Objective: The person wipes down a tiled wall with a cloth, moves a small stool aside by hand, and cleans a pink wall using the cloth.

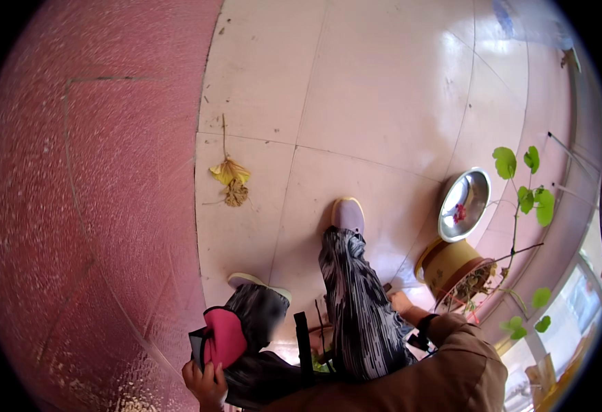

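At the lower left, my left hand (205, 383) grips the edge of a pink and black fabric item (224, 336), which lies against my leg. My right hand (400, 303) reaches down past my right knee, its fingers partly hidden by the patterned trouser leg (350, 304). A small brown piece (387, 287) shows at its fingertips; whether the hand holds it, I cannot tell. Just right of that hand, a yellow-brown flowerpot (448, 268) is tilted in view, with dry stems and a leafy plant (525, 198) growing from it.
A shiny metal basin (465, 206) with red petals inside sits beside the pot. Withered yellow leaves (231, 177) lie on the pale tiled floor (373, 92). Red textured flooring (100, 206) runs along the left. A window (571, 304) borders the right side.
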Demonstrator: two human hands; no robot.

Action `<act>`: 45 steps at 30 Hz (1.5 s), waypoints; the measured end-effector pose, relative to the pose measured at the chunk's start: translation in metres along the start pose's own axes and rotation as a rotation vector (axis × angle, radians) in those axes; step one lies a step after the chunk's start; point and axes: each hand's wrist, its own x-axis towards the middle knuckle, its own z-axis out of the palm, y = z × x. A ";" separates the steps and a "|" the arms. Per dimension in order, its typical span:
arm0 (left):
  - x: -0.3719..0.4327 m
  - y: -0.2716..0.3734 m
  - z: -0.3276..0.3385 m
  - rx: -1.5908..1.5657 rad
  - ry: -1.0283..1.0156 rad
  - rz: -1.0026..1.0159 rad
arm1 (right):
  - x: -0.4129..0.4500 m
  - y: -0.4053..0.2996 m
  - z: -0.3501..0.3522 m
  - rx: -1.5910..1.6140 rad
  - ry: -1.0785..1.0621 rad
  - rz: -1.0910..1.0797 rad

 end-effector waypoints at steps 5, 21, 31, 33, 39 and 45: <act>0.030 0.012 -0.006 -0.027 -0.067 0.065 | 0.040 -0.010 -0.036 -0.108 0.173 0.100; 0.035 0.090 -0.017 -0.037 -0.409 0.466 | -0.046 -0.098 0.074 -0.132 0.190 -0.310; 0.027 0.112 -0.021 0.167 -0.551 0.528 | -0.179 -0.169 0.060 0.027 0.076 -0.188; 0.024 0.143 -0.046 0.124 -0.411 0.404 | -0.208 -0.184 0.036 0.098 -0.186 0.007; 0.068 0.239 -0.181 -0.205 -0.217 -0.007 | -0.269 -0.222 -0.029 0.288 -0.306 0.146; 0.105 0.282 -0.307 -0.574 -0.015 -0.021 | -0.274 -0.238 -0.095 0.574 -0.074 0.326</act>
